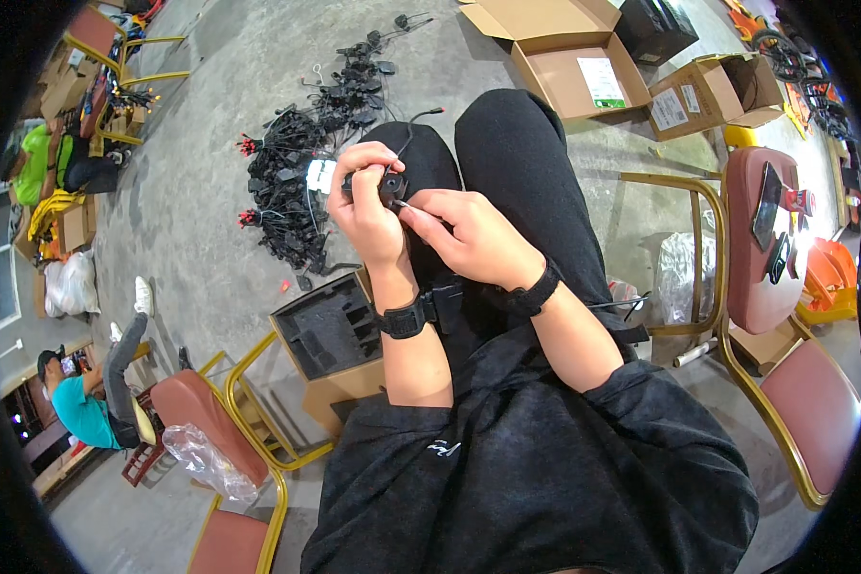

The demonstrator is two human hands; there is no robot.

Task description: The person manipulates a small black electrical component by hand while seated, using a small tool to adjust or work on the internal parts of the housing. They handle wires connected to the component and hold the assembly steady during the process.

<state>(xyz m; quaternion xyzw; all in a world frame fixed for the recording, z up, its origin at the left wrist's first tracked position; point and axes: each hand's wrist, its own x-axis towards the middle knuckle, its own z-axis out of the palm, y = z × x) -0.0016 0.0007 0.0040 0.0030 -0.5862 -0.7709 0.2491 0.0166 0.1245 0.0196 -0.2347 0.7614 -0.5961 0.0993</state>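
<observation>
Above my lap, my left hand (366, 209) is closed around a small black device (392, 185). A short black cable (413, 131) with a red tip rises from it past my knee. My right hand (469, 234) pinches a thin, light-coloured piece (401, 203) against the device's near side; its kind is too small to make out. Just left of my left hand, a heap of black cabled devices (292, 206) with red-tipped leads lies on the floor. A bright white patch (320, 175) shows beside the hand, partly hidden by it.
An open carton with black foam (330, 325) stands left of my forearm. Cardboard boxes (584, 72) lie ahead to the right. Chairs flank me, the right one (761, 239) bearing a phone and small items. Two other people (86, 407) are at the far left.
</observation>
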